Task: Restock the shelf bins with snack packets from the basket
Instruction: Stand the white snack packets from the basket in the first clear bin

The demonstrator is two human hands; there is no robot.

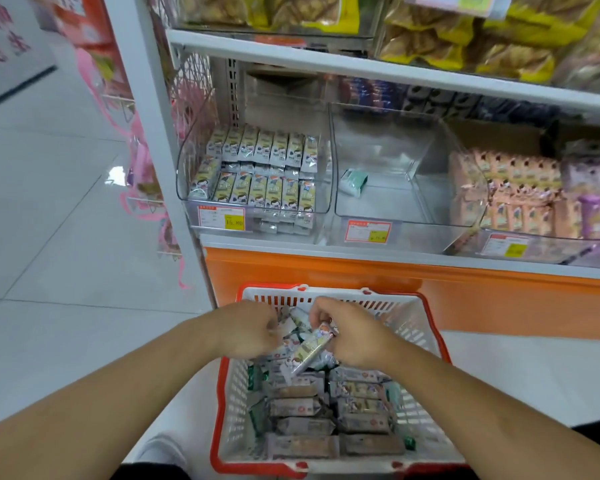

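A white basket (417, 327) with a red rim sits on the floor before the shelf, filled with several snack packets (305, 407). Both hands are over its far end. My right hand (352, 336) grips a long yellow-and-white packet (310, 348) that tilts down to the left. My left hand (248, 332) has its fingers curled into the pile and holds several small packets. On the shelf, the left clear bin (257, 174) holds rows of yellow-white packets. In the middle clear bin (395, 181) lies only one green-white packet (353, 181).
A right bin (506, 195) holds pink and purple packets. Price tags (221, 216) hang on the bin fronts. An orange base panel (430, 292) runs under the shelf. Pink items hang on the shelf's left end. Grey floor tiles lie to the left.
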